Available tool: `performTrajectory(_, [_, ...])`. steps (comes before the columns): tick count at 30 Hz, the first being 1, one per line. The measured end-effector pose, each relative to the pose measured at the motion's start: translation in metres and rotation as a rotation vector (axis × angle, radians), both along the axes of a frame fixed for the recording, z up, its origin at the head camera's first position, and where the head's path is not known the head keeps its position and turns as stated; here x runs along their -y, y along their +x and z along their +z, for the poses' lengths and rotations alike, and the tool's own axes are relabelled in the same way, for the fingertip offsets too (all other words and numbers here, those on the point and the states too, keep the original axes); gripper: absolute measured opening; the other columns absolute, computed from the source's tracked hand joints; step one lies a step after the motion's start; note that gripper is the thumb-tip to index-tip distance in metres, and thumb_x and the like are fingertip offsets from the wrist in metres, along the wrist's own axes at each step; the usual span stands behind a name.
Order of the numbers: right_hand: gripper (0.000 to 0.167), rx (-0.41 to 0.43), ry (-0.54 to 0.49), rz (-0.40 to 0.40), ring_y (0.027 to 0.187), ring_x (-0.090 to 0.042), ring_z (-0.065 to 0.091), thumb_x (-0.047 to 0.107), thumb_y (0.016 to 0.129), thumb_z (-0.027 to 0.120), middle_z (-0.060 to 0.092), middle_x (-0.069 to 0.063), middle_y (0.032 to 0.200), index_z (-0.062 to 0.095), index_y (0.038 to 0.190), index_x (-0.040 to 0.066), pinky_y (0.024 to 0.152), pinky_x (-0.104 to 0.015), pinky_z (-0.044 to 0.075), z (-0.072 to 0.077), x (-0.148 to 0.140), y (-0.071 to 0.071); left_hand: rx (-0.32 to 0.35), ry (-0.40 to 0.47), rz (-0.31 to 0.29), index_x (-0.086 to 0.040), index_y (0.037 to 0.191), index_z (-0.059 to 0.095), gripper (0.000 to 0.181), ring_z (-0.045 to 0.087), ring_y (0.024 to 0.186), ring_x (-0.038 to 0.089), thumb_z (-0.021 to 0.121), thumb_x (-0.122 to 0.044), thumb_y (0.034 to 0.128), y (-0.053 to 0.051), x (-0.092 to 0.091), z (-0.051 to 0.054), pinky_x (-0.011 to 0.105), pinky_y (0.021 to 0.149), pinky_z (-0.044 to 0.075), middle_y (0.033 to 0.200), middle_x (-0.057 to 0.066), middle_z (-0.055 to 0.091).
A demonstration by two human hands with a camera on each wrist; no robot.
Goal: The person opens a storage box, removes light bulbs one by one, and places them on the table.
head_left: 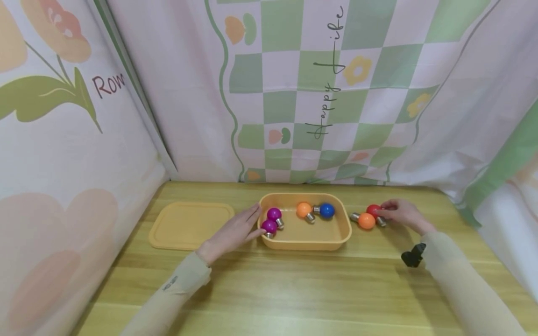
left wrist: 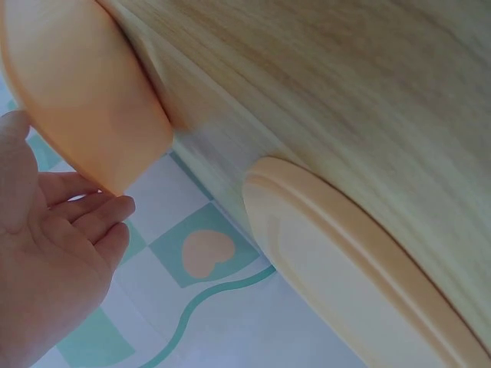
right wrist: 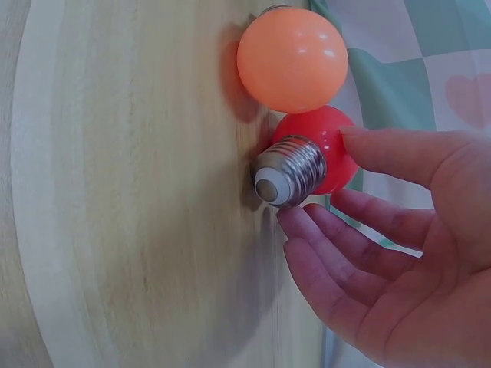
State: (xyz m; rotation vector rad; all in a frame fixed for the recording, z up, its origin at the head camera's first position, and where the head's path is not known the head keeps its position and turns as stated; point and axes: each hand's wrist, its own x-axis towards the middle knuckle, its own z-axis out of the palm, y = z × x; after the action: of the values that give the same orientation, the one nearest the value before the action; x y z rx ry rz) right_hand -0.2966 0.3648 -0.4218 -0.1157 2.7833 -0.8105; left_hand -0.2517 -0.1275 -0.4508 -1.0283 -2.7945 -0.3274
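A yellow box (head_left: pixel 307 245) holds two purple bulbs (head_left: pixel 274 214) at its left end, with an orange bulb (head_left: pixel 304 210) and a blue bulb (head_left: pixel 327 211) farther right. The left hand (head_left: pixel 237 231) rests against the box's left end, fingers nearly straight and thumb at the rim; the left wrist view shows this hand (left wrist: pixel 61 238) touching the box (left wrist: pixel 100 92). Right of the box, the right hand (head_left: pixel 405 214) pinches a red bulb (head_left: pixel 373 211). In the right wrist view the thumb and fingers of the hand (right wrist: pixel 399 230) lie around the red bulb (right wrist: pixel 334 153), its metal base toward the camera.
Another orange bulb (head_left: pixel 366 221) lies against the red one, outside the box. A flat yellow lid (head_left: pixel 191 225) lies on the wooden table (head_left: pixel 294 289) at the left. Patterned curtains (head_left: pixel 319 107) stand behind and at the sides. A black object (head_left: pixel 413 255) is at the right cuff.
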Motion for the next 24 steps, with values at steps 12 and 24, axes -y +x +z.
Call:
performTrajectory(12, [0.060,-0.063,-0.002,0.027,0.113,-0.050,0.057,0.032,0.100,0.056,0.055,-0.039,0.128,0.046,0.135,-0.015,0.093,-0.060,0.052,0.014,-0.002,0.003,-0.011,0.016,-0.013,0.008,0.148,0.037,0.070,0.045,0.140,0.041,0.051,-0.042,0.1021,0.001,0.000,0.002,0.050,0.117,0.040,0.155,0.028,0.036])
performTrajectory(24, [0.056,-0.157,0.072,0.076,0.113,-0.050,0.058,0.034,0.098,0.060,0.061,-0.033,0.124,0.054,0.129,-0.011,0.094,-0.063,0.049,0.040,0.024,0.001,0.016,0.012,-0.003,0.007,0.149,0.034,0.070,0.042,0.142,0.040,0.048,-0.044,0.1030,0.001,0.000,0.001,0.050,0.119,0.038,0.157,0.026,0.033])
